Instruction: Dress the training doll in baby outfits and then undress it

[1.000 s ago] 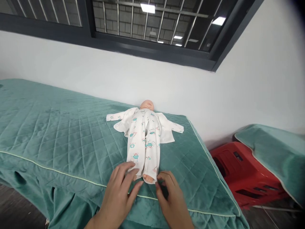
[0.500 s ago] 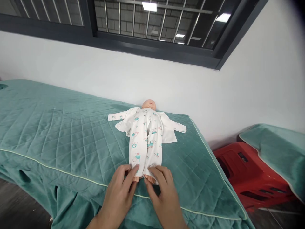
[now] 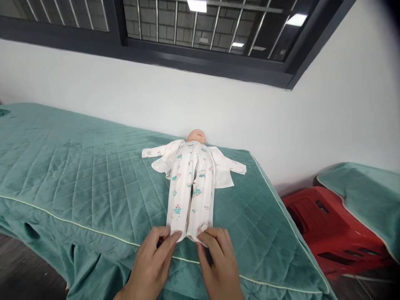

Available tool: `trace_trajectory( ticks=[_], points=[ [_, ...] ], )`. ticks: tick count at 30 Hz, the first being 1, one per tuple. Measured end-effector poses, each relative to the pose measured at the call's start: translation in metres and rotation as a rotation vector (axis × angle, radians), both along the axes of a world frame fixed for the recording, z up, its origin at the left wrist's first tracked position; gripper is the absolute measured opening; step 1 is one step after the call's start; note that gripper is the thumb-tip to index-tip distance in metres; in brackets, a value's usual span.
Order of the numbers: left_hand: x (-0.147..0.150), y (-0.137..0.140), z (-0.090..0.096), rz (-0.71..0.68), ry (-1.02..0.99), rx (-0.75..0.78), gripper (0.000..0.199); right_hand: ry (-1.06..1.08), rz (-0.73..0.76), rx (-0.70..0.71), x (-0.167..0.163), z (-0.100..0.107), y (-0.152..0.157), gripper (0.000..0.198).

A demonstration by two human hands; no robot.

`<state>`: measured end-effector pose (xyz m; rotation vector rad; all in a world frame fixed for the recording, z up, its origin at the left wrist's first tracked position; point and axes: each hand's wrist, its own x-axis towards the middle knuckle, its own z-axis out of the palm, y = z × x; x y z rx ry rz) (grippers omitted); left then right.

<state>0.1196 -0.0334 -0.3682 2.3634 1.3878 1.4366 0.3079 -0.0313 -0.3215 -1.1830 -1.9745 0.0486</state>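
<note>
A baby doll [image 3: 196, 136] lies on its back on the green bed, its head by the wall. White printed pants [image 3: 202, 202] cover its legs and reach up over its belly. An open white jacket [image 3: 222, 177] spreads beneath it, sleeves out to both sides. My left hand [image 3: 153, 260] pinches the cuff of the left-hand pant leg. The other cuff is pinched between thumb and fingers of my right hand [image 3: 218, 260]. Both feet are hidden inside the legs.
The quilted green bed cover [image 3: 93, 179] has a pale piped edge [image 3: 275, 284] near me. White wall [image 3: 131, 91] and a dark-framed barred window [image 3: 203, 58] stand behind. To the right is a red plastic chair [image 3: 331, 233] partly under green cloth [image 3: 365, 196].
Both hands have drawn the pant cuffs toward me, so the legs look longer and straighter. The doll's toes, which showed below the cuffs, are now covered.
</note>
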Motion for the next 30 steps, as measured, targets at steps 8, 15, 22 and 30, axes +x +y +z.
trace_trajectory(
  ticks=[8, 15, 22, 30],
  points=[
    [-0.003, 0.001, -0.009, -0.091, -0.014, 0.021, 0.044, -0.089, -0.004, 0.1, 0.005, -0.019, -0.002, 0.027],
    [-0.006, 0.004, -0.007, -0.117, -0.017, 0.067, 0.041, -0.027, 0.015, 0.096, 0.008, -0.027, -0.003, 0.024],
    [-0.021, 0.022, 0.017, -0.1, -0.084, 0.085, 0.029, -0.083, 0.136, 0.112, 0.019, 0.002, -0.004, 0.022],
    [-0.02, 0.178, 0.071, 0.045, -0.272, -0.173, 0.017, 0.235, 0.03, 0.017, 0.021, 0.042, 0.105, 0.009]
  ],
)
